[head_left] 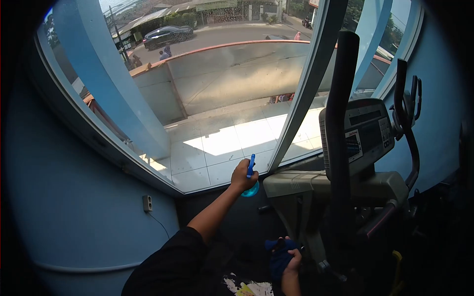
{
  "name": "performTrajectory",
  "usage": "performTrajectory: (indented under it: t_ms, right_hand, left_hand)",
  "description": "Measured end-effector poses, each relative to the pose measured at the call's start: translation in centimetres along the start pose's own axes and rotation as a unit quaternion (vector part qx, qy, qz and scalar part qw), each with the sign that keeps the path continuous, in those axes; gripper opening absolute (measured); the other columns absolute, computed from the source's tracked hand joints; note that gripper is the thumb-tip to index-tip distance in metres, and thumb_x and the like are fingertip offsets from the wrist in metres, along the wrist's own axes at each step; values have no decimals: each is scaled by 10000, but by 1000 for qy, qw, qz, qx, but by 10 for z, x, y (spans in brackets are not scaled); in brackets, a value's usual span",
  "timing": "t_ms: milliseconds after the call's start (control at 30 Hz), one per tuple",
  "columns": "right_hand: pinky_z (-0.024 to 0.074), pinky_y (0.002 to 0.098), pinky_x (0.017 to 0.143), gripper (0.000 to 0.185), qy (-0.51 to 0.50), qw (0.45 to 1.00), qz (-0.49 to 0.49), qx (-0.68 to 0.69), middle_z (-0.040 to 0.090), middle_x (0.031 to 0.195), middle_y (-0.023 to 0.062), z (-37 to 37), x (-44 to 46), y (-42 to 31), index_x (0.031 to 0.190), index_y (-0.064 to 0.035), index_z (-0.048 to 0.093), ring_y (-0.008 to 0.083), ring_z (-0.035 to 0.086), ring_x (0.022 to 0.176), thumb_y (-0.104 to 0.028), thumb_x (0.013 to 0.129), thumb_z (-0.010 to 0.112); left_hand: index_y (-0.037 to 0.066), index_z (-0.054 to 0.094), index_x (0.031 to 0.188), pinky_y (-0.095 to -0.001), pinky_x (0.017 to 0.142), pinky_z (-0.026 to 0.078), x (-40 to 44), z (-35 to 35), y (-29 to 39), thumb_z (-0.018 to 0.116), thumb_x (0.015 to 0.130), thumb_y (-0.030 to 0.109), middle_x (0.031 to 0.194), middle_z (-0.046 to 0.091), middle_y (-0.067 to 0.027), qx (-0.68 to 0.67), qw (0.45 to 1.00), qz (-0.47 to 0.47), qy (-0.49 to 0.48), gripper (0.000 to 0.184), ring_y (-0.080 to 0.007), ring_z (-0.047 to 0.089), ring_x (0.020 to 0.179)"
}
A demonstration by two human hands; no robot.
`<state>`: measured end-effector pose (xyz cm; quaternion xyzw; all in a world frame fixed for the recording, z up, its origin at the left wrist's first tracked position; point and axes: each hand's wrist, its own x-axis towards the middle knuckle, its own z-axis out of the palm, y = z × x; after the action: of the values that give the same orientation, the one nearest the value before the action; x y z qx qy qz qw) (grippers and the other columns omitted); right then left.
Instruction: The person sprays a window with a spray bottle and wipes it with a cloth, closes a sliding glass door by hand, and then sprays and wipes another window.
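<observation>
- The hands are shown apart from each other, each closed on a separate thing
- A spray bottle (251, 167), with blue head and turquoise body, is gripped in the left hand (240, 176), which is extended forward on a straightened arm; whether the trigger is squeezed cannot be told
- A dark blue cloth (278, 258) is clasped in the right hand (292, 262), which is held nearer the body, lower and to the right of the left hand
- Beyond the left hand, a large window (217, 118) is seen, through which sunlit tiles (222, 152), a fence (242, 66) and a dark car (168, 35) are visible
- To the right of both hands, an exercise machine (296, 183) is placed, its console (368, 129) partly hidden by an upright black handlebar (341, 93)
- To the left of both hands, a socket (147, 203) is mounted on the blue wall (89, 197), with a thin cable (160, 224) hung below it
</observation>
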<state>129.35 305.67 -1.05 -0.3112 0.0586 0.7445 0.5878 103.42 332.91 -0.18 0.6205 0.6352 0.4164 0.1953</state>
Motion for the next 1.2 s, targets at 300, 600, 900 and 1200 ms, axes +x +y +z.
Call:
performTrajectory:
  t_ms: [300, 600, 900, 1200]
  right_hand:
    - [482, 489, 944, 651, 101, 992, 2, -70, 600, 1291, 151, -17, -5, 4, 1344, -53, 495, 319, 602, 1126, -167, 703, 496]
    - [513, 506, 873, 628, 182, 973, 49, -134, 608, 1242, 174, -38, 27, 25, 1319, -47, 502, 350, 614, 1028, -175, 704, 497]
    - [515, 491, 908, 653, 123, 962, 121, -211, 565, 1283, 179, 6, 85, 86, 1332, -33, 485, 350, 606, 1043, -161, 692, 497]
    - [507, 484, 927, 672, 78, 946, 176, -259, 566, 1283, 178, 41, 108, 125, 1349, -21, 477, 349, 598, 1056, -146, 690, 487]
  left_hand:
    - [77, 591, 972, -484, 811, 513, -76, 60, -121, 658, 753, 200, 976, 633, -154, 26, 981, -180, -69, 260, -390, 628, 940]
    - [58, 631, 1022, -470, 854, 517, -139, 41, -244, 641, 768, 183, 1020, 642, -162, 55, 919, -383, -71, 283, -377, 642, 984]
    - [58, 619, 1021, -467, 906, 505, -200, -23, -335, 639, 766, 186, 1078, 636, -171, 96, 877, -472, 4, 286, -376, 624, 1041]
    - [44, 626, 1026, -460, 892, 509, -190, -78, -346, 652, 752, 172, 1050, 635, -181, 56, 904, -411, 105, 304, -378, 634, 1009]
